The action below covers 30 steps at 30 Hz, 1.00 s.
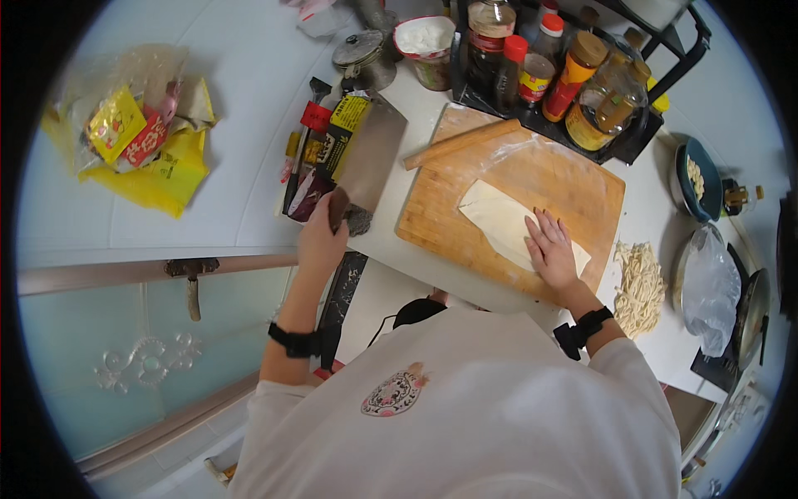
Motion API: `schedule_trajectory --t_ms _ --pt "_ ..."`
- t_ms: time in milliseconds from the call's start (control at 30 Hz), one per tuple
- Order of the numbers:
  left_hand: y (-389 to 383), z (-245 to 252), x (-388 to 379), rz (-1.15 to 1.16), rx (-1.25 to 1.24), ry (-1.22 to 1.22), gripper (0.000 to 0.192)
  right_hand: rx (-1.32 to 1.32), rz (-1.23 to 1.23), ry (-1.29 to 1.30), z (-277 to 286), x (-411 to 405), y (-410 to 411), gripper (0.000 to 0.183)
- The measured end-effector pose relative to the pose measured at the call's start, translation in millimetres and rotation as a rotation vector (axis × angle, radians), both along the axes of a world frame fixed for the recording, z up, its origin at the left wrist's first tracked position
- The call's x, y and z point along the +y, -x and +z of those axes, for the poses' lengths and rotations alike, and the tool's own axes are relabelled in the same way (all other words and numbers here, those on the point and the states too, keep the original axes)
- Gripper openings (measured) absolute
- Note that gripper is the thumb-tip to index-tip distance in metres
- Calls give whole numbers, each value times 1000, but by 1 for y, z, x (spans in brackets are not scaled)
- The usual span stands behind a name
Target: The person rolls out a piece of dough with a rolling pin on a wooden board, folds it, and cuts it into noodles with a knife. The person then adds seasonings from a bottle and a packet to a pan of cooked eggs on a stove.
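Note:
A wide metal cleaver point(379, 143) is gripped by its dark handle in my left hand point(325, 231), left of the board, with its blade standing out over the counter. On the wooden cutting board point(430, 212) lies a long folded sheet of dough point(495, 212). My right hand point(552, 244) rests flat on the dough's right part, fingers a little apart. Behind the dough, a wooden rolling pin point(461, 145) lies slantwise across the board's upper left edge. Flour dusts the board. Right of the board, cut noodles point(640, 290) lie in a heap on the counter.
A black rack point(464, 93) of sauce and oil bottles stands behind the board. Near it are a tub of white powder point(426, 38) and a lidded metal pot point(368, 59). Packets point(336, 146) lie beside the cleaver. At right are a teal bowl point(701, 181) and a plastic bag point(711, 287).

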State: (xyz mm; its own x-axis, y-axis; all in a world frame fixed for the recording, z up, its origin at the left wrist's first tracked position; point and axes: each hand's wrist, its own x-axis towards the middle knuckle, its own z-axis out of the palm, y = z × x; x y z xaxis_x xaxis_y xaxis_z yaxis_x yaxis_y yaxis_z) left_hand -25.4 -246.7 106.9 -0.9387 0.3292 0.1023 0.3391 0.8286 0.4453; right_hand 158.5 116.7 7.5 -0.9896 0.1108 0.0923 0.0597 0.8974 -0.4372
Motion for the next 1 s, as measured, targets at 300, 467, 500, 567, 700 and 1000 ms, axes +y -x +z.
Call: schedule_trajectory --t_ms 300,467,500,567,700,1000 --pt "-54 9 35 132 -570 -579 38 213 90 59 17 -17 25 35" --pt "-63 -6 86 -107 -452 -256 39 312 150 155 -4 -48 72 25" --pt "-66 -5 93 -140 -466 -175 41 266 42 184 -3 -54 77 22" --pt "-67 -13 101 -178 -439 -139 42 216 -67 224 -6 -61 85 19" --pt "-75 -20 110 -228 -373 -35 42 257 -253 138 -13 -69 100 20" --pt "-82 -21 117 -277 -347 32 41 216 -347 22 -20 -71 104 19"
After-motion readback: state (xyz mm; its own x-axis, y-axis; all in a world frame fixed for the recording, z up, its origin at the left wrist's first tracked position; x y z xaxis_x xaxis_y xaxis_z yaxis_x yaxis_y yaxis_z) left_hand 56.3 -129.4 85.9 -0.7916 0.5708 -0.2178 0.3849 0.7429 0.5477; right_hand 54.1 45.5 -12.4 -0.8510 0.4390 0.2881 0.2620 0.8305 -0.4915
